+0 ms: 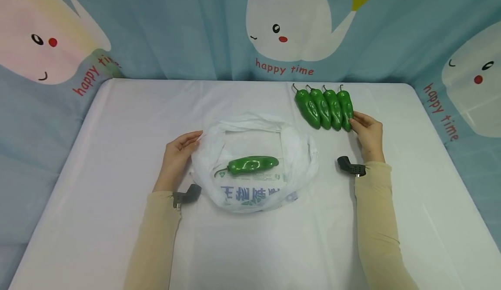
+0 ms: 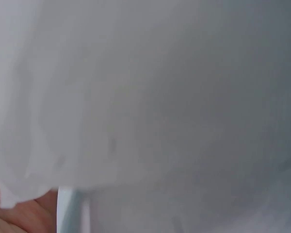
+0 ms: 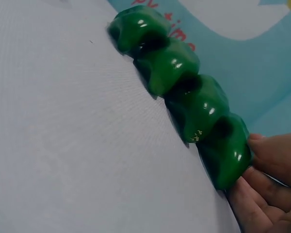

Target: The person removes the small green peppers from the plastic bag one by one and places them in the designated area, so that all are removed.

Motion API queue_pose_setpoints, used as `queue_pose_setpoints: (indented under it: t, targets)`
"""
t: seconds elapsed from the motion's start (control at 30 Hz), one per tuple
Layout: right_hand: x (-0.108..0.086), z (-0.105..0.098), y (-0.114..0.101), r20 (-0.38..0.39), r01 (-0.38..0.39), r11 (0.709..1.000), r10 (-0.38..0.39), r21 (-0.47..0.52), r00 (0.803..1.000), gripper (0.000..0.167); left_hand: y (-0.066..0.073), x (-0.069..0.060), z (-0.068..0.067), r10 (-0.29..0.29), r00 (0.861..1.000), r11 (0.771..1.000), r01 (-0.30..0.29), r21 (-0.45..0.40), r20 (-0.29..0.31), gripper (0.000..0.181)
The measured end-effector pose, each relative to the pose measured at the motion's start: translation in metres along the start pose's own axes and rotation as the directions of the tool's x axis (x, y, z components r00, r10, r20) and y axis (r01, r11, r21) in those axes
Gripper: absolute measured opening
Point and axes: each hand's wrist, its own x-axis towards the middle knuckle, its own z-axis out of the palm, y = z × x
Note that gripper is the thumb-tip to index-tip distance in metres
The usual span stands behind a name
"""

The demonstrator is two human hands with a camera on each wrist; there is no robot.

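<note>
A white plastic bag [image 1: 299, 151] lies spread on the table with its mouth open upward, and one green chili pepper [image 1: 252, 165] rests inside it. My left hand [image 1: 178, 153] pinches the bag's left rim. In the left wrist view the bag's film [image 2: 136, 97] fills most of the picture, hiding much of the hand [image 2: 31, 213]. At the table's back right lie several green chili peppers side by side. My right hand [image 1: 368, 133] pinches the lower end of the rightmost pepper [image 1: 345, 107]; the right wrist view shows thumb and fingers around that pepper's [image 3: 228, 155] end.
A white cloth covers the table [image 1: 250, 251]. A blue curtain [image 1: 188, 29] with whale prints hangs behind the far edge and along both sides. The other peppers [image 1: 321, 107] lie close against the held one. Blue print shows on the bag's near side.
</note>
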Motion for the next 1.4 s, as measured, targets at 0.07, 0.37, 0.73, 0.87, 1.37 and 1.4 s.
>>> queue_pose_setpoints:
  t: [0.07,0.37,0.73,0.87,1.37,1.4]
  targets:
    - [-0.001,-0.001,0.0,-0.003,-0.005,0.999,0.005,0.045,1.0,0.043,0.0,0.0,0.0,-0.001,1.0,1.0,0.001,0.005,-0.001,0.034]
    - [-0.006,-0.003,-0.002,-0.101,0.02,0.939,0.016,0.342,0.995,0.042,0.001,0.0,0.001,0.009,1.0,1.0,-0.009,-0.008,0.008,0.035]
    - [-0.015,-0.002,-0.022,-0.202,0.193,0.935,-0.136,0.298,0.97,0.024,0.003,0.0,0.001,0.013,1.0,1.0,-0.013,-0.018,0.007,0.034]
    - [-0.019,0.002,-0.03,-0.172,0.225,0.919,-0.176,0.325,0.969,0.025,0.003,0.0,0.002,0.004,1.0,1.0,-0.004,-0.012,0.006,0.034]
    - [-0.042,0.03,-0.055,0.031,0.238,0.915,-0.262,0.326,0.965,0.03,0.002,-0.001,0.002,-0.008,1.0,1.0,0.008,-0.007,-0.001,0.034]
    - [-0.044,0.032,-0.056,0.044,0.241,0.912,-0.271,0.333,0.962,0.029,0.002,-0.001,0.002,-0.01,1.0,1.0,0.01,-0.008,-0.002,0.034]
